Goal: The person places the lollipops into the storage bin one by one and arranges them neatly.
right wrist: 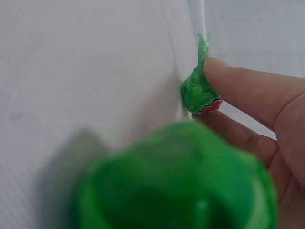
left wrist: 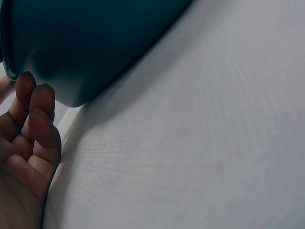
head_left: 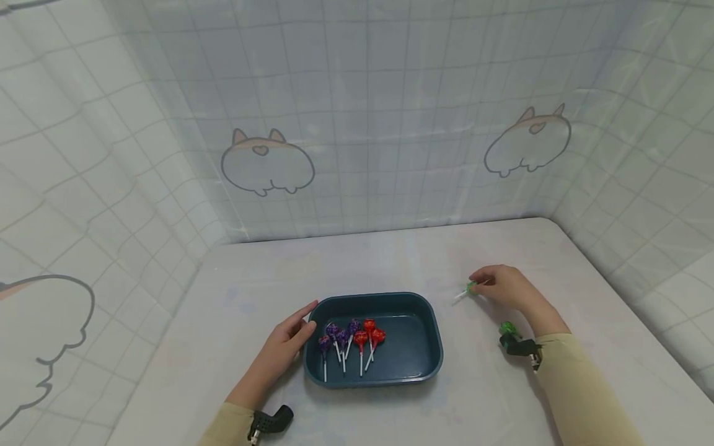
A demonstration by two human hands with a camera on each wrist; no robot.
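A dark teal tray (head_left: 390, 378) stands on the table, with several purple lollipops (head_left: 343, 337) and red lollipops (head_left: 361, 339) lying in its left half. My left hand (head_left: 284, 347) holds the tray's left rim, thumb over the edge; in the left wrist view its fingers (left wrist: 42, 126) rest against the outer wall. Right of the tray, my right hand (head_left: 504, 288) pinches a green-wrapped lollipop (right wrist: 198, 93) close to the table, its white stick pointing away from the hand. A second green lollipop (head_left: 508, 329) lies below the right wrist, large and blurred in the right wrist view.
The pale table (head_left: 251, 272) ends at a back edge against a white gridded curtain (head_left: 368, 124) with cartoon animals drawn on it. Similar curtains hang at left and right. Each wrist wears a small black camera mount (head_left: 273, 421).
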